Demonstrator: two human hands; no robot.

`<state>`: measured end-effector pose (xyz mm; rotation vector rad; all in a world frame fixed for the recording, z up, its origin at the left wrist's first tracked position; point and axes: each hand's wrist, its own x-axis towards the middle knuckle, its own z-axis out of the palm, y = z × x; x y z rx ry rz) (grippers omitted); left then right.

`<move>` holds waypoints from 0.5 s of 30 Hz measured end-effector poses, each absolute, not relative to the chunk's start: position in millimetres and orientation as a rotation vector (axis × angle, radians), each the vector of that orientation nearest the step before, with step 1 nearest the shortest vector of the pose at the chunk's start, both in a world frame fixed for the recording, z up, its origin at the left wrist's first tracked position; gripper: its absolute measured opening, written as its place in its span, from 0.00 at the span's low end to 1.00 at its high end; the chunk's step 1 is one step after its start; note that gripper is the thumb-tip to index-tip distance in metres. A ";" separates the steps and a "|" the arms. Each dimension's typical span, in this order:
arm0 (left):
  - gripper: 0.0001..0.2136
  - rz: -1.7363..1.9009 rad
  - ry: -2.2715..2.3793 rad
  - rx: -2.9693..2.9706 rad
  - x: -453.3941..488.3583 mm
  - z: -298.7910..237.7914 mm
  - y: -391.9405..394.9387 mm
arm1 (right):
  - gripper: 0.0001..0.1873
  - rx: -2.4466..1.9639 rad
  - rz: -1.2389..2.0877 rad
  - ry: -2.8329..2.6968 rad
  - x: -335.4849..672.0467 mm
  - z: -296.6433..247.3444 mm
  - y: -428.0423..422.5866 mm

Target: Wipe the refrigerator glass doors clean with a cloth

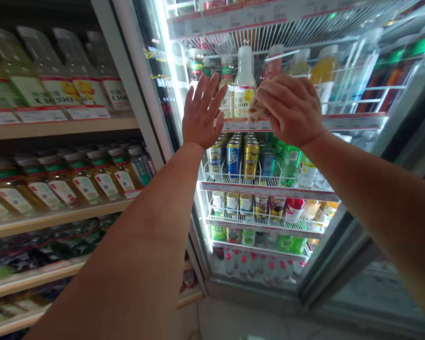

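Observation:
My left hand [202,113] is raised with its fingers spread, in front of the left part of a lit drinks fridge, and holds nothing. To its right, my right hand [292,106] is closed around a crumpled, light brown cloth [257,109], part of which sticks out past the fingers. Just behind the hands, bottles stand on a fridge shelf, among them a pale bottle with a C100 label [244,85]. Whether either hand touches a glass pane cannot be told. My right palm and most of the cloth are hidden.
Below the hands, drink cans [233,158] and more bottles fill wire shelves [269,187]. At left, a wooden shelf unit [56,128] holds rows of bottles [87,182]. The fridge's dark right frame [327,255] runs down to the grey floor [233,316].

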<state>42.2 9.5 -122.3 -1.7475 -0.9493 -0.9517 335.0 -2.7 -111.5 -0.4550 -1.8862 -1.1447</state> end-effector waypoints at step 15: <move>0.29 -0.966 -0.830 -1.678 36.7 -124.9 21.4 | 0.23 -0.478 -1.200 -1.893 334.0 -114.0 -3.4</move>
